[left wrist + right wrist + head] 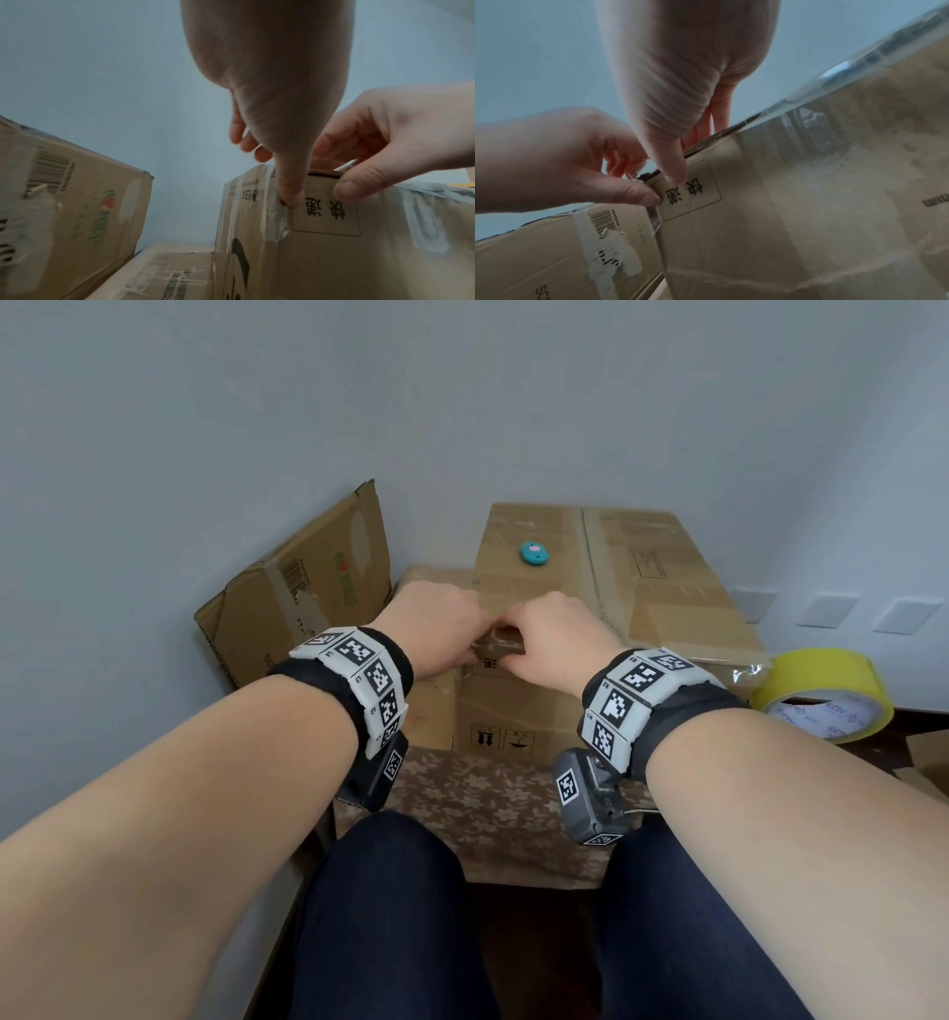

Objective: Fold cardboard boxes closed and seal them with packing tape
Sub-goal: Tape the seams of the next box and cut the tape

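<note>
A brown cardboard box [606,588] with its flaps closed stands on a floral-covered stand in the head view. Both hands meet at its near top edge. My left hand [436,624] has its fingers over the top, and its thumb [290,198] presses a clear tape strip [279,221] onto the front face beside a printed label [325,213]. My right hand [554,634] pinches the same edge just to the right, thumb [676,176] on the label and fingers on the top. A roll of yellow packing tape [821,693] lies to the right of the box.
A small teal object [534,553] lies on the box top. A flattened carton [303,603] leans on the wall at left, with a lower box [167,272] between it and the main box. The floral cover [488,803] shows in front, above my knees [390,916].
</note>
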